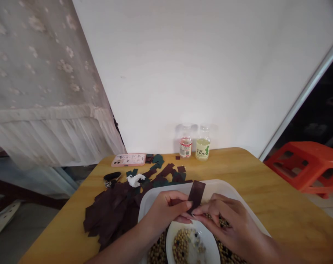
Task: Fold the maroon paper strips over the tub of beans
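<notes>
Closest to us, below both hands, sits a white bowl [212,245] of beans [183,242], inside a bean-filled tray [148,200]. Our left hand [170,207] is the nearer one, its grip narrow, thumb and fingers pinching a dark strip [197,192]. That strip stands out ahead of the grip, long axis pointing away from us and leaning right. Our right hand [227,216] has its bent fingers at the strip's lower end; whether they pinch it, we cannot tell. Left of the grip, dark pieces [108,209] heap on our wooden counter [265,194]; beyond it stand two bottles [185,146] before a white wall [183,73]. Far right, we see an orange stool [306,165].
</notes>
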Demonstrator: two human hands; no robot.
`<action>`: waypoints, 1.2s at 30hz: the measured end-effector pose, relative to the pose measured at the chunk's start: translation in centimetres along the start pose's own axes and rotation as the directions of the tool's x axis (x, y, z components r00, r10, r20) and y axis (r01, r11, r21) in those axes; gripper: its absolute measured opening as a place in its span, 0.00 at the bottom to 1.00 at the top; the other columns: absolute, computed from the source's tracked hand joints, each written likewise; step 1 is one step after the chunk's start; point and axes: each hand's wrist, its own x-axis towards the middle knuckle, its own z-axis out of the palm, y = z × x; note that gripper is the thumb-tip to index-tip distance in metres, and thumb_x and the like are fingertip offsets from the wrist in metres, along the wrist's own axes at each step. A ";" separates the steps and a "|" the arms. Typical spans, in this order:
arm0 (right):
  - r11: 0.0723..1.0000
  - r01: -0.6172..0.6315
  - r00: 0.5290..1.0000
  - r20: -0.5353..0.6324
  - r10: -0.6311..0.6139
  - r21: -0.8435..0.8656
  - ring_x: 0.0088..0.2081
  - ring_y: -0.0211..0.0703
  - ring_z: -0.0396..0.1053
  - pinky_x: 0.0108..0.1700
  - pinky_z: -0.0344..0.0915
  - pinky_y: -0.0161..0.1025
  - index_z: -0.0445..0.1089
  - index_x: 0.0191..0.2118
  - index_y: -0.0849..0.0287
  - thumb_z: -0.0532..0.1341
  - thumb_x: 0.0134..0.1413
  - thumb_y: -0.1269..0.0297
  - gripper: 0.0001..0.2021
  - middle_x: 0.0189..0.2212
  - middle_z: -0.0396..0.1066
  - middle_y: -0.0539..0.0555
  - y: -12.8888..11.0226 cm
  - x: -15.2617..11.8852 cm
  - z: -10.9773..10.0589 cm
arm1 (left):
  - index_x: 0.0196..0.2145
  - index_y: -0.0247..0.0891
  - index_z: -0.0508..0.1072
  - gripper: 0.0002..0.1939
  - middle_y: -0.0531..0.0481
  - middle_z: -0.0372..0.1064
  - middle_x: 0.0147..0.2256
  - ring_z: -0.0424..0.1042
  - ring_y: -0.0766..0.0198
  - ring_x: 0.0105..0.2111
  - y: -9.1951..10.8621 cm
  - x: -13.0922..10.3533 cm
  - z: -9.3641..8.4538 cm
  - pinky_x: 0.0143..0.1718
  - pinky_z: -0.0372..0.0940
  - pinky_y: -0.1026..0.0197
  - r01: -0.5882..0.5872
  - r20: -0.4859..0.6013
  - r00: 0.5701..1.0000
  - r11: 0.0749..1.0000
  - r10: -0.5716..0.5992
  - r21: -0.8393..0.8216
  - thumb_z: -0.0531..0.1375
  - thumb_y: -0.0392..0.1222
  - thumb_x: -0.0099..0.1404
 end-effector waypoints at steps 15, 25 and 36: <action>0.996 0.070 0.997 -0.032 -0.072 -0.054 0.20 0.32 0.65 0.21 0.60 0.29 0.54 0.22 0.57 0.57 0.53 0.76 0.14 0.22 0.73 0.49 0.4 -0.1 0.0 | 0.26 0.34 0.72 0.18 0.51 0.73 0.21 0.73 0.67 0.23 -0.1 -0.2 -0.1 0.26 0.67 0.69 0.007 0.050 0.999 1.000 -0.008 0.016 0.69 0.49 0.42; 0.992 0.111 0.993 -0.037 -0.114 -0.064 0.16 0.32 0.56 0.19 0.53 0.31 0.64 0.24 0.56 0.59 0.50 0.77 0.10 0.17 0.70 0.45 0.3 0.3 -0.4 | 0.28 0.33 0.73 0.15 0.48 0.74 0.23 0.74 0.67 0.25 -0.1 -0.3 -0.3 0.26 0.67 0.71 0.010 0.119 0.993 1.000 -0.013 0.029 0.67 0.47 0.48; 0.988 0.112 0.992 -0.040 -0.117 -0.102 0.16 0.32 0.52 0.18 0.51 0.31 0.66 0.24 0.58 0.58 0.53 0.75 0.09 0.14 0.65 0.44 0.2 0.3 -0.4 | 0.26 0.32 0.70 0.18 0.52 0.72 0.22 0.73 0.67 0.22 -0.2 0.0 -0.3 0.25 0.68 0.69 0.063 0.054 0.997 0.993 -0.058 -0.104 0.70 0.46 0.42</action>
